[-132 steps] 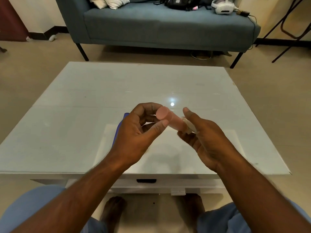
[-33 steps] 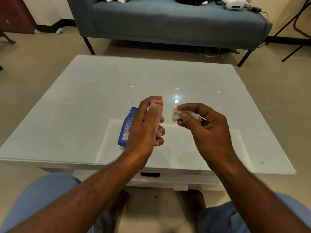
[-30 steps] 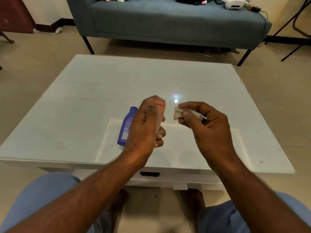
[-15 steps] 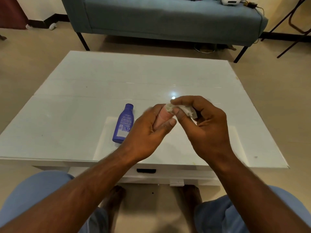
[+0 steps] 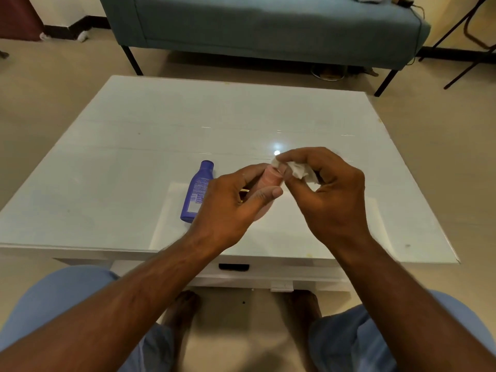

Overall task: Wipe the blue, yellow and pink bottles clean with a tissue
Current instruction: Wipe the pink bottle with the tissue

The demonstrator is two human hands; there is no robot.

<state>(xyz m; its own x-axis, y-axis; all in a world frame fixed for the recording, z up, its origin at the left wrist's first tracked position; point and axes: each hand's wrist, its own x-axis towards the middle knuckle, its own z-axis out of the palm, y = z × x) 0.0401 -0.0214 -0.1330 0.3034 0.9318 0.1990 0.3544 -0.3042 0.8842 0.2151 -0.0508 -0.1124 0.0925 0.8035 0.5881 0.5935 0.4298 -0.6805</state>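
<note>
My left hand (image 5: 230,208) grips the small pink bottle (image 5: 271,178) above the near middle of the white table (image 5: 134,135); only the bottle's upper end shows past my fingers. My right hand (image 5: 330,194) pinches a crumpled white tissue (image 5: 298,170) and holds it against the top of the pink bottle. The blue bottle (image 5: 197,191) lies flat on the table just left of my left hand, cap pointing away from me. A sliver of yellow shows behind my left fingers; I cannot tell what it is.
A blue-grey sofa (image 5: 268,22) stands beyond the table's far edge. Dark metal legs (image 5: 467,36) of a stand are at the far right. My knees and feet are below the table's near edge, where a drawer handle (image 5: 233,267) sits.
My right hand has brought the tissue from beside the pink bottle onto its top. My left hand has tilted the bottle toward it. The blue bottle has not moved.
</note>
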